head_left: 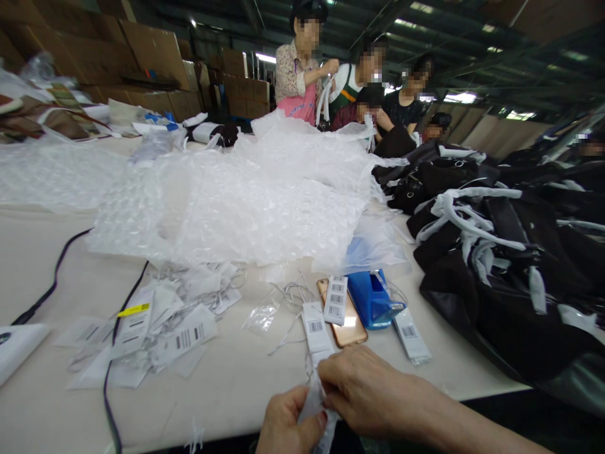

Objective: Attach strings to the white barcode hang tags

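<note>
At the table's front edge, my left hand (289, 421) pinches a small translucent plastic bag (309, 403) between thumb and fingers. My right hand (362, 386) grips the same bag from the other side, its fingers curled down onto it. Just beyond my fingers lies a white barcode tag (316, 326); whether it touches the bag I cannot tell. A gold phone (353, 331) rests behind my right hand, with a barcode label strip (336, 301) on it. Next to the phone stands a blue tape dispenser (371, 299), and another barcode tag (412, 335) lies to its right.
Bubble wrap bags (265, 208) cover the middle of the table. Loose tags (184, 337) are heaped at left beside a black cord (111, 366). Black handbags (510, 271) with white-wrapped straps pile up at right. Several people (295, 69) work across the table; cartons (151, 53) are stacked behind.
</note>
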### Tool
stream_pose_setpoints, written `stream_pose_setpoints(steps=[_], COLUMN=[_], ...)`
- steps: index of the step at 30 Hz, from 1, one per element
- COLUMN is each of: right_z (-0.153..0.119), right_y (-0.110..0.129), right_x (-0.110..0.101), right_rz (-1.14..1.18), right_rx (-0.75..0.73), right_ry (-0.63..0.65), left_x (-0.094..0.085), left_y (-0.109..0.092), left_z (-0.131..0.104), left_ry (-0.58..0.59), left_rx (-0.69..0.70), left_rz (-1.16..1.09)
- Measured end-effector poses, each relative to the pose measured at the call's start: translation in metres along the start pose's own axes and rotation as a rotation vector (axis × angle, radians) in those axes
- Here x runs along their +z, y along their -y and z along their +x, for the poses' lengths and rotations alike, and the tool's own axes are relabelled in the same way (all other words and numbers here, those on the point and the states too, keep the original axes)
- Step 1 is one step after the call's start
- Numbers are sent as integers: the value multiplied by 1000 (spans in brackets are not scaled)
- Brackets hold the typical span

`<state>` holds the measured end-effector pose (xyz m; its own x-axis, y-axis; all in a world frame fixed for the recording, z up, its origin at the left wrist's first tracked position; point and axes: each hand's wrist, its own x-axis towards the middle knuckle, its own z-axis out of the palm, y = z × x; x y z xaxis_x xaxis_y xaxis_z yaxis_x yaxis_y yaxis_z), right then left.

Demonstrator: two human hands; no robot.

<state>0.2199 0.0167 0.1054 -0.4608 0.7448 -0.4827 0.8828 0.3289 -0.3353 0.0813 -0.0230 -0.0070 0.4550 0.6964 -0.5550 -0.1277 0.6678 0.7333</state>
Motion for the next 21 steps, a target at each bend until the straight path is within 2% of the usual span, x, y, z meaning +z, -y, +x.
stream_pose_setpoints(steps=[6, 11, 17, 21], right_z=[3, 7, 10, 8], right_y=[1, -5, -21, -30], right_x=[1, -1, -6, -9], right_rz=[52, 138, 362, 483], right_rx=[40, 19, -78, -108], right_ry=[-1, 15, 171, 229], left_x=[-5, -3, -4, -5], left_y=[-2, -6, -8, -15], left_z=[-1, -3, -6, -9], left_ry=[23, 2, 76, 86], left_rx=[6, 8, -13, -22], left_rz=[144, 36, -28, -26])
